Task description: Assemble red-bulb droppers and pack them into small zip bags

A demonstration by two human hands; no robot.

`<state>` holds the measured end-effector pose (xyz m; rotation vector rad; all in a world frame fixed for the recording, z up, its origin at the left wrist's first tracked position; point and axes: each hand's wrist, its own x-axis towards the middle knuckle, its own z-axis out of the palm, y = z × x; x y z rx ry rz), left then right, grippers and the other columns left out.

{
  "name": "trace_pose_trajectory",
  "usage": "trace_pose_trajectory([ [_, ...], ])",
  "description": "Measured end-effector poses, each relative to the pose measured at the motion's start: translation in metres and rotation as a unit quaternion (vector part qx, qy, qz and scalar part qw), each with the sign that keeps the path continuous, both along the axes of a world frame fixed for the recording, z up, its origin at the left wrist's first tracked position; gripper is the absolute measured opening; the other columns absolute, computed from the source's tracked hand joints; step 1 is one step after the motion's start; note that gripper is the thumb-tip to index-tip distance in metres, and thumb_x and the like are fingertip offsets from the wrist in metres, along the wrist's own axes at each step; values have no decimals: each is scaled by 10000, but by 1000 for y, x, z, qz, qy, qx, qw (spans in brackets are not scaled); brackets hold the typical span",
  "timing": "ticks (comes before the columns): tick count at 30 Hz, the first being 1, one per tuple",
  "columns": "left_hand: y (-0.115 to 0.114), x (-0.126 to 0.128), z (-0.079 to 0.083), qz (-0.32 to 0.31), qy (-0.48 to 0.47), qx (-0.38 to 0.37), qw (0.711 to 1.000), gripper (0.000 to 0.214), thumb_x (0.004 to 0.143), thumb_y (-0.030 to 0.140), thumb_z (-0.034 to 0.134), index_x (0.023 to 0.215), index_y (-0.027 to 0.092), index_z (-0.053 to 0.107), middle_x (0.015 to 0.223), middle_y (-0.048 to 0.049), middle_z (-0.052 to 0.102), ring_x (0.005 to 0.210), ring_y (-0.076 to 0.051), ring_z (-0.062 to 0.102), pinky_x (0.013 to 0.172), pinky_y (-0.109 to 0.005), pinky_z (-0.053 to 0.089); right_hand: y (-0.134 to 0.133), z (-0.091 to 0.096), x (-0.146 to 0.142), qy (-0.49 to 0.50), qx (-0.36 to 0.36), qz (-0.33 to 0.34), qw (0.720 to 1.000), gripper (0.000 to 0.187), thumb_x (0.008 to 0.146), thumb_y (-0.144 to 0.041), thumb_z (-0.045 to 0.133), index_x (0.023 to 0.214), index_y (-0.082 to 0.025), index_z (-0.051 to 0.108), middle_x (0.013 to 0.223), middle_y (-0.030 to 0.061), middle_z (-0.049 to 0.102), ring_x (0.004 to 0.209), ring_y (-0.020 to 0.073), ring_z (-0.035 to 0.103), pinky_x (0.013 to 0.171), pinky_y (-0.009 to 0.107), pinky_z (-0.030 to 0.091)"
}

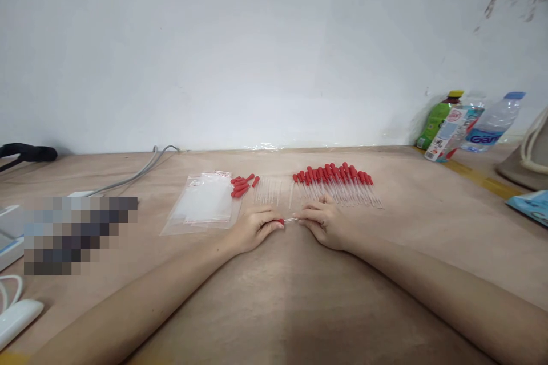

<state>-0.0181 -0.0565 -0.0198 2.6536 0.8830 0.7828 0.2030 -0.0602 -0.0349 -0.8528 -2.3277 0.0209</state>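
My left hand [261, 227] pinches a red rubber bulb [280, 221], whose tip shows beyond the thumb. From the bulb a thin glass dropper tube [290, 219] runs toward my right hand [321, 221], whose fingers are closed on its other end. Behind my right hand lies a row of droppers with red bulbs [327, 174], their glass tips toward me. Several bare glass tubes [268, 189] lie left of that row. A small heap of loose red bulbs [241, 187] sits between those tubes and the clear plastic bags.
Clear zip bags [208, 199] lie flat on the wooden table [265, 308]. At the back right stand a green bottle [439, 122], a carton [449, 131] and a water bottle [492, 122]. A grey cable [132, 175] and a white device [19, 319] are on the left.
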Motion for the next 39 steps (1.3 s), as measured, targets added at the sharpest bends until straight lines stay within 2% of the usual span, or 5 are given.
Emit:
trace_pose_trajectory([
  [7,-2,2,1,27,-13,0,1000,193,859,287,443,858,165,591,776,-27,597,725,-126,535,669,-238,406,-3,1,-2,-17,38,-23,999,241,854,-214,406,902,-213,642,745,16,600,595,106,425,686,292,255],
  [11,-1,3,-2,29,-7,6,1000,197,856,302,442,861,163,582,775,-29,589,716,-127,526,660,-240,404,-4,2,-5,-19,50,-15,998,251,858,-207,388,921,-202,631,716,14,593,594,107,420,677,292,240],
  [24,3,2,-3,13,17,29,999,199,850,297,442,848,144,570,735,-30,553,683,-131,494,619,-239,381,1,0,-21,-54,53,-20,997,261,845,-177,344,757,-144,588,658,22,604,569,111,456,639,289,213],
  [29,3,1,-2,11,26,27,999,198,854,288,439,855,141,572,752,-34,558,699,-133,500,630,-240,386,1,2,-25,-72,17,-28,997,272,846,-183,332,747,-142,582,674,31,617,592,120,477,648,290,225],
  [39,5,-2,-4,-8,50,49,998,208,856,287,435,866,147,589,767,-45,579,710,-138,524,637,-239,401,0,10,-26,-78,-130,-24,988,267,856,-194,351,692,-176,560,653,-17,618,602,103,505,714,283,257],
])
